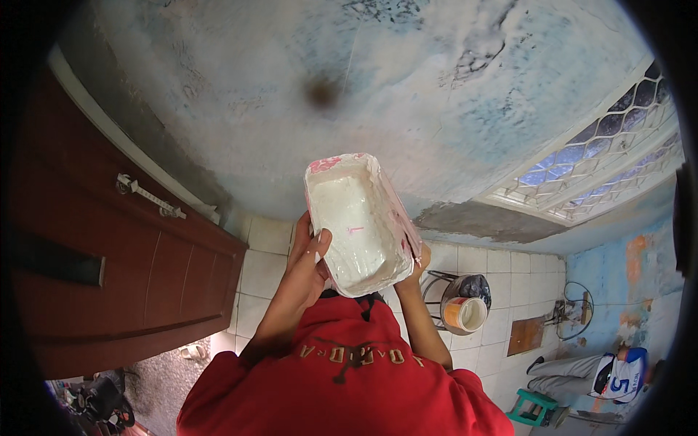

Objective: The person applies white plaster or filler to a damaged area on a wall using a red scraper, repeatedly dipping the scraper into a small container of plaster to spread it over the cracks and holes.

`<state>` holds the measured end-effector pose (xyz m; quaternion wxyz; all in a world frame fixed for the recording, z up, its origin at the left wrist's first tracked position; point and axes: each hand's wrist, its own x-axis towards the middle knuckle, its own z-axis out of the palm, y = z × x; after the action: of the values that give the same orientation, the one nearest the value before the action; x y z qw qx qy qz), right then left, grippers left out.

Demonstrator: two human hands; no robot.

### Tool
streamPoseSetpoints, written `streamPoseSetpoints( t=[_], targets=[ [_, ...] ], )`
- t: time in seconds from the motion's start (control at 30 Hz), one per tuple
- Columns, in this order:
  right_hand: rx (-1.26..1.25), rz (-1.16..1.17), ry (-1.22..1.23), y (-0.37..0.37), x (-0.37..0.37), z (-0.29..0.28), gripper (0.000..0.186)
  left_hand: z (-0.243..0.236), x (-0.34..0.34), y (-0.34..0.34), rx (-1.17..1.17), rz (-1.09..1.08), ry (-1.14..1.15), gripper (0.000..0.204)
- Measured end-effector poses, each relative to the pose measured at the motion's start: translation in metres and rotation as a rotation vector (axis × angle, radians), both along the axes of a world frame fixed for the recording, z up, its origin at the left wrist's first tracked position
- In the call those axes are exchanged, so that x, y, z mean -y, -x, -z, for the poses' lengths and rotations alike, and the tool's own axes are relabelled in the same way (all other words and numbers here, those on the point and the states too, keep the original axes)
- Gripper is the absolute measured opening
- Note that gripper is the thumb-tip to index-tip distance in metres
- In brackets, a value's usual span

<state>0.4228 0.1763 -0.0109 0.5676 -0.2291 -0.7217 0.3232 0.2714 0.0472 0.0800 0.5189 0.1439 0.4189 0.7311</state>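
Note:
My left hand (307, 259) holds the left side of a rectangular paint tray (349, 203), with fingers and thumb against it. The tray is tilted toward me and coated with glossy white paint, with pink smears on its rim and a small pink mark inside. My right hand (415, 265) grips the tray's lower right side, mostly hidden by it. A wall (400, 109) patched in white and pale blue rises beyond the tray.
Red-brown door (145, 261) at left, grilled window (596, 152) at upper right. A stool (480, 287) holds a paint bucket (454, 316) on the tiled floor (512, 291). Another person (618, 378) is at lower right by a green stool (527, 407). A motorbike (102, 400) shows at lower left.

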Motion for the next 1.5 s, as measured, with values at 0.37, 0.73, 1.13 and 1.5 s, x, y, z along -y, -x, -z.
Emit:
streamPoseSetpoints(
  t=[0.37, 0.73, 1.13, 1.5],
  targets=[
    [0.369, 0.095, 0.100, -0.015, -0.042, 0.022, 0.035, 0.027, 0.021, 0.004, 0.042, 0.125, -0.126, 0.084],
    [0.226, -0.075, 0.198, -0.049, -0.041, -0.122, 0.035, 0.004, -0.003, 0.051, -0.700, 0.025, -0.096, 0.061],
    [0.671, 0.013, -0.073, -0.047, -0.037, -0.148, 0.039, -0.019, -0.015, 0.066, -0.893, 0.253, 0.085, 0.074],
    [0.882, -0.096, 0.248, -0.034, -0.057, -0.122, 0.036, -0.028, -0.037, 0.073, -1.155, 0.423, 0.270, 0.080]
  ],
)
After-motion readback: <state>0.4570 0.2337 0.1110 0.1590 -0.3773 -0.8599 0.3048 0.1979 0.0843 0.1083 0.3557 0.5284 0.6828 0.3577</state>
